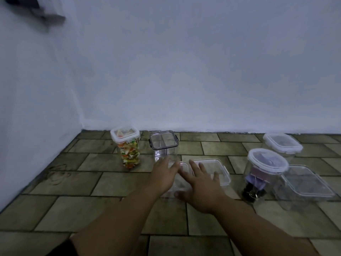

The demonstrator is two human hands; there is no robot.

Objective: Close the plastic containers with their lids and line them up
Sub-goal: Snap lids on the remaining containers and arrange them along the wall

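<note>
A clear low container with its lid lies on the tiled floor in the middle, partly under my hands. My left hand rests flat over its left part, fingers apart. My right hand lies spread on its right part, pressing on the lid. A tall jar of colourful pieces with a white lid stands at the left, next to a clear jar with a dark-rimmed lid. At the right stand a round jar of dark clips, a square lidded jar and a clear flat box.
A pale wall runs close behind the containers and a second wall closes the left side. Bare floor tiles stretch in front of and left of my arms.
</note>
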